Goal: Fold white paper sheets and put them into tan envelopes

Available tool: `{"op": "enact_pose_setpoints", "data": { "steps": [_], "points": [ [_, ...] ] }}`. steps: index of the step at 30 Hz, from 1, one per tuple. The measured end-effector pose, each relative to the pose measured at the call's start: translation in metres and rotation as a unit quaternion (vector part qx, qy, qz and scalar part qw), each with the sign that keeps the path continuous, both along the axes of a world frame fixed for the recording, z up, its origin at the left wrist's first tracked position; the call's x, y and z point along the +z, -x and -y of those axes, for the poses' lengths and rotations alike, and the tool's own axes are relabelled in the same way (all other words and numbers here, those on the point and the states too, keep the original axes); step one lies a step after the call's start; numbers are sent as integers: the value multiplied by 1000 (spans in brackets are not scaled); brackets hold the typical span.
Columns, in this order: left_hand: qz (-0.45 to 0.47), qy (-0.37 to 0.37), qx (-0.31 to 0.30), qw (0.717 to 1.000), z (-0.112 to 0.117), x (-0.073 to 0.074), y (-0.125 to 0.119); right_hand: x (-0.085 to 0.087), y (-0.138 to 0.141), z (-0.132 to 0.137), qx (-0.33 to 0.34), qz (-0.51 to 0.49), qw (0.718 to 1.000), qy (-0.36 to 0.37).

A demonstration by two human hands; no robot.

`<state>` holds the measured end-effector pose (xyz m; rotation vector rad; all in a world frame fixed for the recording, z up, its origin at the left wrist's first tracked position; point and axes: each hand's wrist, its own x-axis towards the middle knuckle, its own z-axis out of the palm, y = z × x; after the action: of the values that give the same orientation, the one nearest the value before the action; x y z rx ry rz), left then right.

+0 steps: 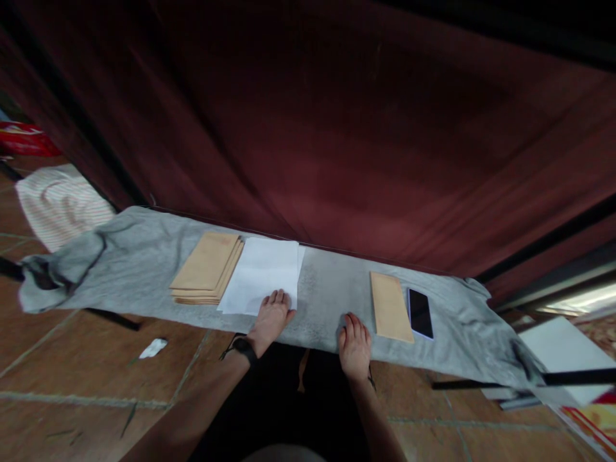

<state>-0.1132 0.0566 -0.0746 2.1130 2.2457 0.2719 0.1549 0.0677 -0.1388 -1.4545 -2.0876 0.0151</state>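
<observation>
A long narrow table under a grey cloth [144,256] runs across the view. My left hand [273,316], open with a dark wristband, lies flat on the near right corner of a stack of white paper sheets [262,273]. Touching the sheets on their left is a stack of brown envelopes [206,266]. My right hand [355,343] rests open on the cloth near the table's front edge, just left of a single brown envelope [389,305]. A black phone [420,312] lies beside that envelope on its right.
A dark red curtain [337,141] hangs right behind the table. The floor is brown tile with a scrap of white paper [153,348]. A striped cloth [60,202] lies at the far left; white boards [561,350] lie at the right.
</observation>
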Motion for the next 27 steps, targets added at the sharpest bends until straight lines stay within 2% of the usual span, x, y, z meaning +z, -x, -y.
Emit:
{"op": "enact_pose_setpoints", "data": {
  "steps": [6, 11, 14, 17, 20, 22, 25, 27],
  "points": [
    [-10, 9, -24, 1000, -6, 4, -7, 0, 0, 1, -4, 6, 1000, 0],
    [13, -5, -45, 999, -3, 7, 1, 2, 0, 1, 0, 7, 1000, -6],
    [25, -21, -44, 998, 1, 14, 9, 2, 1, 2, -1, 3, 1000, -7],
    [35, -55, -45, 997, 1, 24, 3, 2, 1, 3, 0, -14, 1000, -6],
    [51, -83, -90, 991, 2, 34, -26, 5, -2, -1, 4, -70, 997, 13],
    [67, -81, -134, 985, 4, 36, -55, 10, -6, -7, 9, -152, 987, 52],
    [86, -75, -197, 974, 12, 33, -99, 19, -15, -17, 0, -320, 937, 140],
    [76, -62, -226, 969, 18, 27, -123, 22, -21, -19, -23, -395, 902, 172]
  ]
}}
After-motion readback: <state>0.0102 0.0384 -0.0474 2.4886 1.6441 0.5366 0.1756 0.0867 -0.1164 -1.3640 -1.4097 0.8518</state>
